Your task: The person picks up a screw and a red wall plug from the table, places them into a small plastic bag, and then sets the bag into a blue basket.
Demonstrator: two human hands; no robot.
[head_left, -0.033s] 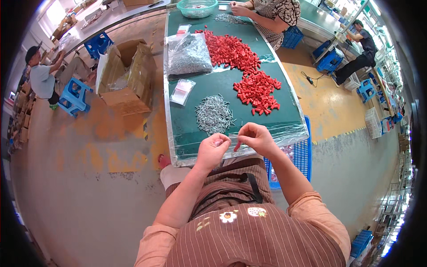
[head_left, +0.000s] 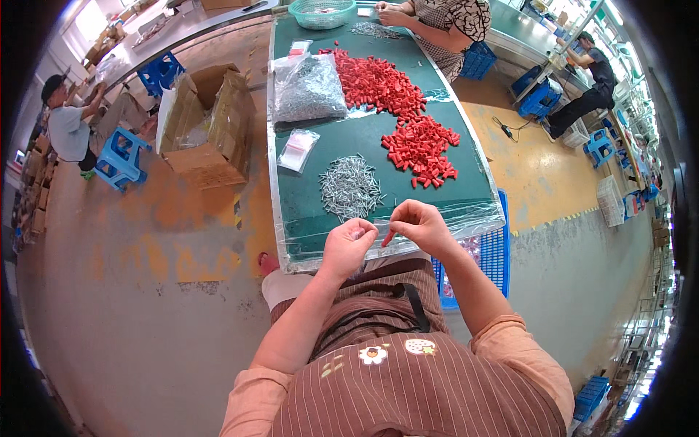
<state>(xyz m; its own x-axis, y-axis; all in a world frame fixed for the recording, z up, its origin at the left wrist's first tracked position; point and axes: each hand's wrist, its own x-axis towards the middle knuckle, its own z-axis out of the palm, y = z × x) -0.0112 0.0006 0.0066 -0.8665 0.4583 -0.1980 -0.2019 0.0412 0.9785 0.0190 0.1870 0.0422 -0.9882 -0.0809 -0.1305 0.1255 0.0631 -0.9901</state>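
Head view, from the left of two worn fisheyes; looks steeply down over the apron (head_left: 408,390); left hand (head_left: 346,249) and right hand (head_left: 425,229) close; green table (head_left: 298,204) extends beyond.

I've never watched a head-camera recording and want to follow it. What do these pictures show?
There is no machine here, just a person's bare hands, seen by a fisheye camera worn on the head and looking down, so straight edges bend near the rim. On the green table lie small silvery metal pieces, heaped red pieces, a bulky clear bag and a flat clear bag. The right hand grips a small red piece. The left hand's fingers are drawn together; what they hold is unclear.
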